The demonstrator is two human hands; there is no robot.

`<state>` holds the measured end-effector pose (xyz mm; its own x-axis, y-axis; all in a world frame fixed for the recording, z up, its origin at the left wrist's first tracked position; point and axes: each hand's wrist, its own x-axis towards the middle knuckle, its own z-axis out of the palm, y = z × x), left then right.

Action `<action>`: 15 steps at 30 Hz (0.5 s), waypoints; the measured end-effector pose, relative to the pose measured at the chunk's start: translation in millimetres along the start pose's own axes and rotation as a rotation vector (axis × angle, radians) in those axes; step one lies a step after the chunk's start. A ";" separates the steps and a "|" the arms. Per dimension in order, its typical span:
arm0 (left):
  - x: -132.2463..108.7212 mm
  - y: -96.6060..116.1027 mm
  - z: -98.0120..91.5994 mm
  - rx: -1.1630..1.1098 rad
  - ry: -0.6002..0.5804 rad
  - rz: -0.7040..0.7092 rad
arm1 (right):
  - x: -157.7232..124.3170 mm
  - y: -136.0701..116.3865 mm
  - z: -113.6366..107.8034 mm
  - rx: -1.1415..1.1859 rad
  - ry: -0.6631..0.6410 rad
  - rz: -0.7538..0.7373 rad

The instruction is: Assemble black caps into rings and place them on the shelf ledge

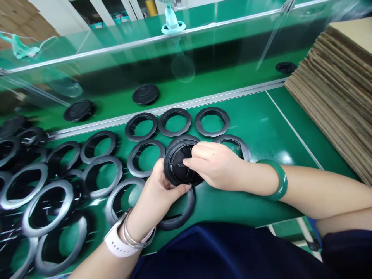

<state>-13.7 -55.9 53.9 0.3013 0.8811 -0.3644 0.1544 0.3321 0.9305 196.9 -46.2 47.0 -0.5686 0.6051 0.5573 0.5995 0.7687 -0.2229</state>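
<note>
Green surface (252,120) carries several black rings (198,123); stacked cardboard (331,89) stands at the right. Left hand (162,190) grasps a black round piece (188,176) by its rim, held over the rings; right hand (222,164) pinches at its middle, beside a raised bar (179,165). Step judged: fitting or adjusting the centre. Next move likely calls for steady left-hand support and controlled right-hand pressure.

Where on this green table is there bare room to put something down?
On the table, a wide bare patch lies right of the black rings, bordered by the metal strip, the cardboard stack and the right forearm. A smaller one sits between that forearm and the dark shirt. The left side is crowded with overlapping rings.
</note>
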 end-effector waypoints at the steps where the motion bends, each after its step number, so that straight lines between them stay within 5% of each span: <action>1: 0.4 -0.3 -0.2 -0.006 0.000 0.004 | 0.5 0.0 -0.6 -0.002 -0.008 0.006; 15: -2.2 2.8 -3.2 -0.143 -0.156 -0.102 | -0.2 -2.8 5.2 0.027 0.123 0.011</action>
<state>-16.9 -55.8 57.5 0.4342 0.7818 -0.4475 0.0598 0.4706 0.8803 192.4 -47.4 43.3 -0.4875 0.5851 0.6481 0.5895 0.7681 -0.2500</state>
